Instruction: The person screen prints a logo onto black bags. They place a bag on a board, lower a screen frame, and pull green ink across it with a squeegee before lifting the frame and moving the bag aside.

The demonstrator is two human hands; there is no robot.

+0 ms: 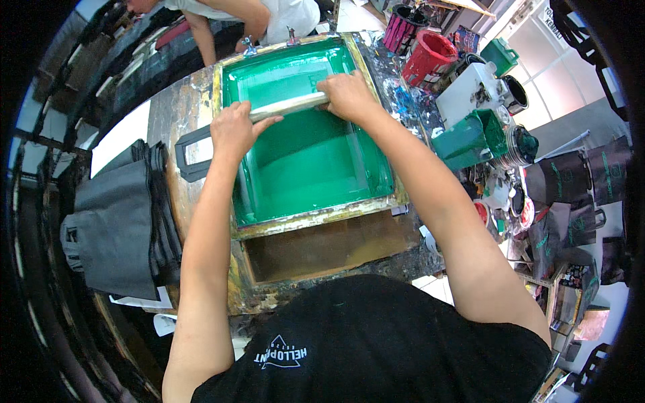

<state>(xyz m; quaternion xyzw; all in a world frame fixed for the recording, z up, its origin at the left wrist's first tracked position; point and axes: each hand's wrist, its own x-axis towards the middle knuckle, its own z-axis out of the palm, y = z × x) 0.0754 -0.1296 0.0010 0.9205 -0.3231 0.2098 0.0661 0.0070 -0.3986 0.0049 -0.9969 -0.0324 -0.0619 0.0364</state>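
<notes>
A squeegee with a pale wooden handle lies crosswise over a printing screen, whose mesh is coated in wet green ink. My left hand is closed round the squeegee's left end, its thumb along the wood. At the other end my right hand grips the handle with bent fingers. The frame is worn wood, spattered yellow and white. From under its left side sticks out the dark loop handle of a bag, close to my left wrist. The squeegee's blade is hidden from me.
Stacked black bags lie left of the screen. Two metal clamps hold its far edge. To the right stand a red ink bucket, a green container and a white jug. Another person leans in at the far side.
</notes>
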